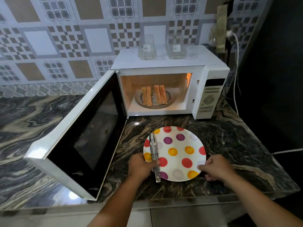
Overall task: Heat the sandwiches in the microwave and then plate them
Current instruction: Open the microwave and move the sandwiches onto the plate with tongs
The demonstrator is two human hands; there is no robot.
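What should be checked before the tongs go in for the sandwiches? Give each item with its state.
1. Microwave door fully open: ok.
2. Sandwiches on the turntable, unobstructed: ok.
3. Left hand grips the tongs: ok.
4. Tongs open: not ok, arms together.
5. Plate bare, right hand at its rim: ok.
6. Sandwiches heated: cannot tell.

The scene is dim and soft, slightly blurred throughout. The brightest source is the warm orange lamp inside the open white microwave (pixel 170 89), straight ahead of both hands, tinting its cavity peach. A pale glare patch sits on the glossy black-and-beige marbled stone countertop (pixel 73 194) left of the left hand (pixel 141 166). Right of the right hand (pixel 214 169) the frame falls into near-black shadow. Wide-angle distortion bends the patterned grey-and-brown wall tiles (pixel 49 38) and counter edges.
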